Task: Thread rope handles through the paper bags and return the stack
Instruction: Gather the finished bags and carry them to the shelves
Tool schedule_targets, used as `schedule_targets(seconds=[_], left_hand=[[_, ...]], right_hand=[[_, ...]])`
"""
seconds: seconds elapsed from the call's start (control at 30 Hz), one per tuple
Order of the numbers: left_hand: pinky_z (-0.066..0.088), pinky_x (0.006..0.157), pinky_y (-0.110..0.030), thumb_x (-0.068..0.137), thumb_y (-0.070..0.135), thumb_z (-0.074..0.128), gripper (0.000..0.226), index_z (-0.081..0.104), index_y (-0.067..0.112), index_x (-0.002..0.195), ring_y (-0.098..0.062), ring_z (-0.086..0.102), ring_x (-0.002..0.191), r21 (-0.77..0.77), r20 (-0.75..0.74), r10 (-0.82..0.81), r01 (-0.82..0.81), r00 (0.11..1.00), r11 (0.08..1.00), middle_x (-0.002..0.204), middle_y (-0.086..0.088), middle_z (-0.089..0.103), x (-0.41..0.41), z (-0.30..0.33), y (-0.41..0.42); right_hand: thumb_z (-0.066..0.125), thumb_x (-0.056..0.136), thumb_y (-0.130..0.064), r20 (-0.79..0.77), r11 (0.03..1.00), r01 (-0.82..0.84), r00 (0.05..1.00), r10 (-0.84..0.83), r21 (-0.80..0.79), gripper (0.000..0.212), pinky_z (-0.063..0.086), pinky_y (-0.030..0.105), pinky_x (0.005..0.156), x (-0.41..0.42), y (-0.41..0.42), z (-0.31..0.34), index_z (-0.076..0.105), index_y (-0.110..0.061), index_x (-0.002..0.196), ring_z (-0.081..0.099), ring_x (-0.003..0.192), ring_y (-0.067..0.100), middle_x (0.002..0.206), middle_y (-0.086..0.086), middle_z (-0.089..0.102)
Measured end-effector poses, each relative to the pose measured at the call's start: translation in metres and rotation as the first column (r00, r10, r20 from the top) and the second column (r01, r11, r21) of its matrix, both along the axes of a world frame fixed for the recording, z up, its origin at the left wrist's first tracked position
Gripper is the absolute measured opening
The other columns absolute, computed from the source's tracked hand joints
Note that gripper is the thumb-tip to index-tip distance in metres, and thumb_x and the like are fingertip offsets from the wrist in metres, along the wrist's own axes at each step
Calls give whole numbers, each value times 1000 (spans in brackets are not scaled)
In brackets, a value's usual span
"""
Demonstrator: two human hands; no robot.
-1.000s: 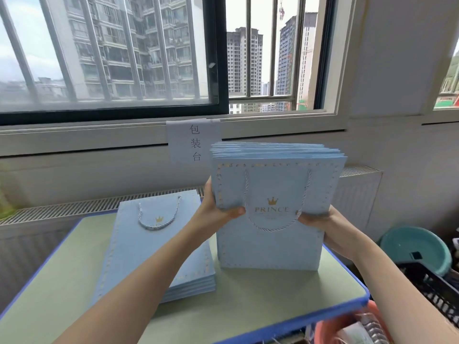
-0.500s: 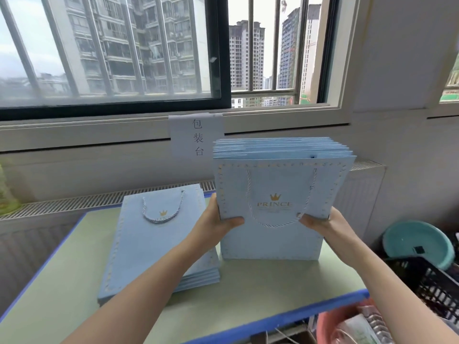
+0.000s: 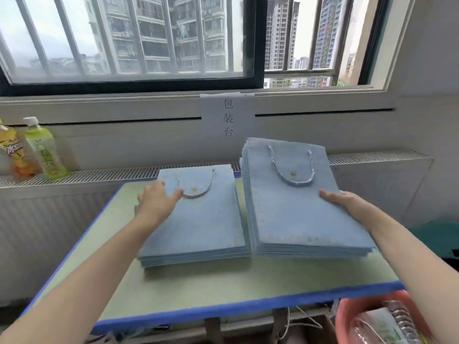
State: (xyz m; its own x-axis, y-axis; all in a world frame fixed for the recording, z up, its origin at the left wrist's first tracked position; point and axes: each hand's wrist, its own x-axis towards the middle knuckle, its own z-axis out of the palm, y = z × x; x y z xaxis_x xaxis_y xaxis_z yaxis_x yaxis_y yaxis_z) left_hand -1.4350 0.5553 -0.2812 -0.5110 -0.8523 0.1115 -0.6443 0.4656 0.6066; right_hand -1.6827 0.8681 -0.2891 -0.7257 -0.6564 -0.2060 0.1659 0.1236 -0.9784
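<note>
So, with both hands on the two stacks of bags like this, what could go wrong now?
1. The right hand grips the right stack at one edge only, and the stack looks tilted; its bags could slide apart.
2. The right stack sits close to the left stack; lowering it could catch that stack's edge.
3. The left hand lies near the rope handle of the top bag and could snag it.

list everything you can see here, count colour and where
right bag stack: one, light blue, right of table, tilted, rope handle on top
left bag stack: one, light blue, flat mid-table
table: one, green top, blue edge
bottles: two, green and orange, left on radiator ledge
paper sign: one, white, under window
basin: one, pink, lower right
left hand: on left stack's edge
right hand: holds right stack's side
</note>
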Motion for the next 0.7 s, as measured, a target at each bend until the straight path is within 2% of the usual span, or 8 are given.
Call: schedule_targets(seconds=[0.07, 0.2, 0.3, 0.37, 0.47, 0.57, 0.67, 0.7], left_hand=[[41, 100, -43, 88, 50, 57, 61, 48, 6, 130, -37, 48, 121, 190, 69, 50, -63, 996, 980, 134, -19, 49, 25, -22, -17], [49, 65, -27, 94, 35, 55, 30, 58, 10, 110, -23, 60, 90, 382, -160, 27, 37, 987, 924, 113, -5, 60, 39, -26, -7], [42, 55, -22, 96, 20, 55, 29, 56, 5, 120, -20, 57, 84, 490, -253, 32, 100, 967, 866, 108, -8, 61, 32, -18, -3], [42, 56, -22, 94, 16, 58, 31, 56, 2, 121, -20, 56, 88, 465, -215, 10, 94, 977, 880, 110, -7, 60, 29, -15, -3], [42, 77, -25, 92, 17, 60, 34, 57, 4, 124, -24, 59, 102, 429, -134, -26, 81, 991, 900, 121, -8, 61, 27, -17, -8], [40, 81, -26, 92, 17, 60, 34, 57, 7, 124, -24, 58, 102, 420, -141, -50, 105, 989, 901, 122, -9, 61, 27, -17, -10], [41, 80, -27, 91, 15, 61, 33, 58, 5, 123, -21, 58, 95, 456, -160, -60, 128, 985, 881, 119, -10, 62, 25, -17, -13], [42, 80, -27, 90, 13, 62, 32, 59, 4, 121, -22, 59, 94, 479, -170, -62, 138, 983, 867, 118, -11, 63, 24, -17, -13]], right_hand=[[68, 73, -30, 108, 999, -44, 993, 44, 3, 42, 57, 34, 52, 8, -8, -11, 66, -2, 105, 70, 64, 27, 86, 15, 73], [67, 69, -34, 188, 998, -62, 980, 58, 15, 43, 59, 37, 56, 16, -31, -19, 67, -7, 101, 71, 65, 26, 88, 14, 73], [71, 63, -37, 211, 999, -18, 977, 12, 27, 51, 59, 37, 58, 17, -45, -19, 67, -9, 105, 71, 67, 26, 90, 12, 73], [78, 56, -41, 214, 1000, -12, 977, 11, 6, 59, 59, 36, 57, 18, -48, -19, 67, -11, 106, 71, 68, 25, 90, 11, 73], [93, 31, -42, 233, 998, -27, 972, 40, -60, 81, 56, 33, 50, 14, -47, -23, 67, -12, 102, 71, 66, 23, 85, 9, 74], [71, 73, -37, 281, 980, -21, 957, 77, -196, 33, 54, 28, 45, 15, -49, -17, 65, -13, 95, 70, 58, 18, 73, 5, 74], [89, 45, -37, 274, 981, -94, 952, 139, -172, 49, 56, 31, 49, 23, -64, -14, 75, -10, 83, 71, 64, 21, 80, 9, 74], [89, 48, -37, 276, 980, -126, 947, 165, -155, 44, 56, 31, 49, 28, -71, -13, 76, -9, 80, 71, 64, 22, 82, 10, 74]])
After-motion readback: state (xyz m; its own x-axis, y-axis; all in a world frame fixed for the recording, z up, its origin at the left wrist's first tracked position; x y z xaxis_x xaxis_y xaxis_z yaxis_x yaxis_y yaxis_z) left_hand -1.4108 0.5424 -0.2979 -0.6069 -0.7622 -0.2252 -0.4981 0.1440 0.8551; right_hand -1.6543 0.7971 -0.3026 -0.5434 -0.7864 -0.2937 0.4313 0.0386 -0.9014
